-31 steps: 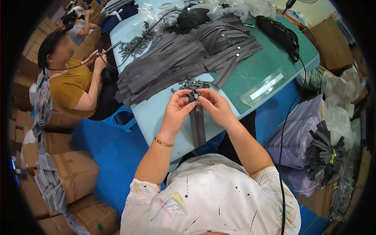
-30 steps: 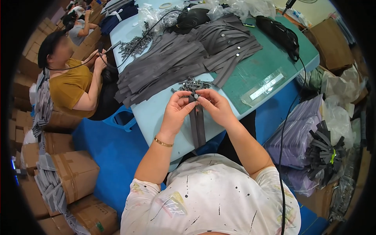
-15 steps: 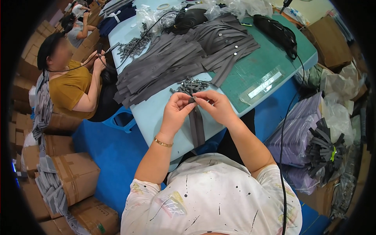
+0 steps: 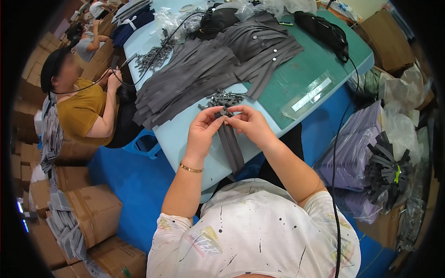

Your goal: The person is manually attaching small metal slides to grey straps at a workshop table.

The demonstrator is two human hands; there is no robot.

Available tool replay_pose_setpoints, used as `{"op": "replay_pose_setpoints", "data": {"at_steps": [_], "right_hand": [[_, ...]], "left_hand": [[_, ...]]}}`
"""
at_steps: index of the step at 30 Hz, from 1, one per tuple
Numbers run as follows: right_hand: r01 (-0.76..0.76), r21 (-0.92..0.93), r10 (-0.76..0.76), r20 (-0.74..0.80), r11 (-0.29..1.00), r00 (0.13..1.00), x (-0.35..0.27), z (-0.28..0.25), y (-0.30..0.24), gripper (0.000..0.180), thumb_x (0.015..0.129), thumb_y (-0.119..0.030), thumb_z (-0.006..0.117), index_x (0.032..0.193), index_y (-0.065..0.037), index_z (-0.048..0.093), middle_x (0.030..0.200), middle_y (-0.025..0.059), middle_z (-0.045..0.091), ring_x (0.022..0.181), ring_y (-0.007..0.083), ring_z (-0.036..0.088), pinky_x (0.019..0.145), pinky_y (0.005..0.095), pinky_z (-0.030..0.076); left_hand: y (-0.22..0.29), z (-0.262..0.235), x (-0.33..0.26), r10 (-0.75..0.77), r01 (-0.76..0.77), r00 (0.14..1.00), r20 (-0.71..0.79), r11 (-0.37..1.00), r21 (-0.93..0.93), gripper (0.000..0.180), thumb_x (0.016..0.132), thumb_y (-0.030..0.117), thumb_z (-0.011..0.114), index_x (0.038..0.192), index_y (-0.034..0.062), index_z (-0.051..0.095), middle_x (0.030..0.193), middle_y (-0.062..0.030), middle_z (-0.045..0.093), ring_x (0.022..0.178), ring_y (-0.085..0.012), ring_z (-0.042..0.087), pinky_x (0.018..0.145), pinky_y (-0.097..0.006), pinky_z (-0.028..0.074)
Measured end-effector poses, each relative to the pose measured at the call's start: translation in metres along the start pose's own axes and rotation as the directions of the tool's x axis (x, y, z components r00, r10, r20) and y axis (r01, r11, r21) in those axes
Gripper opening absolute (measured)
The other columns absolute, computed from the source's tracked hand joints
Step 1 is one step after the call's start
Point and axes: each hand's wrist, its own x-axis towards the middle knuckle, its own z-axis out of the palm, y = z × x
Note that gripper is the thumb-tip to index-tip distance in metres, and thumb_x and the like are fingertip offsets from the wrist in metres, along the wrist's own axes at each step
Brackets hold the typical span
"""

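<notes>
Both my hands meet over the near edge of the pale table. My left hand (image 4: 202, 129) pinches the top end of a dark grey strap (image 4: 230, 148), which hangs down toward my lap. My right hand (image 4: 252, 124) has its thumb and forefinger closed at the same end, on a small piece mostly hidden by the fingertips. Just beyond my fingers lies a small heap of dark metallic buckles (image 4: 225, 98). Past it, a broad pile of loose grey straps (image 4: 190, 78) spreads across the table.
A green mat (image 4: 301, 78) covers the table's right part, with a taped white strip (image 4: 314, 97) and a black bag (image 4: 320, 32). At left, a person in a mustard top (image 4: 83, 104) works at the table. Cardboard boxes (image 4: 95, 213) stand lower left; wrapped purple bundles (image 4: 354, 143) stand right.
My fingertips have shifted slightly up and left at the strap's end. The strap now hangs at more of a slant, and the whole view has tilted a little.
</notes>
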Motion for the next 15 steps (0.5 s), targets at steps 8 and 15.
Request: {"op": "replay_pose_setpoints", "data": {"at_steps": [8,15], "right_hand": [[-0.04,0.073,0.047,-0.091,0.997,0.995,-0.008,0.014,-0.003,0.043,0.083,-0.019,0.066,0.12,-0.006,0.05,0.086,0.0002,0.06,0.075,0.0049,0.052,0.058,0.019,0.039],[-0.024,0.44,0.031,-0.008,0.898,0.999,-0.004,0.01,-0.005,0.031,0.081,-0.011,0.067,0.11,-0.004,0.056,0.083,-0.0013,0.058,0.067,0.0038,0.048,0.056,0.0184,0.036]], "left_hand": [[0.001,-0.002,-0.001,-0.026,0.023,1.0,-0.013,0.984,-0.177,0.027,0.083,-0.004,0.058,0.11,0.002,0.057,0.095,-0.0048,0.061,0.086,-0.0126,0.058,0.08,-0.024,0.047],[-0.004,-0.006,-0.003,0.105,-0.068,0.989,0.103,0.947,-0.314,0.026,0.085,-0.004,0.055,0.11,0.0025,0.056,0.099,-0.0063,0.06,0.09,-0.0148,0.059,0.082,-0.027,0.047]]}}
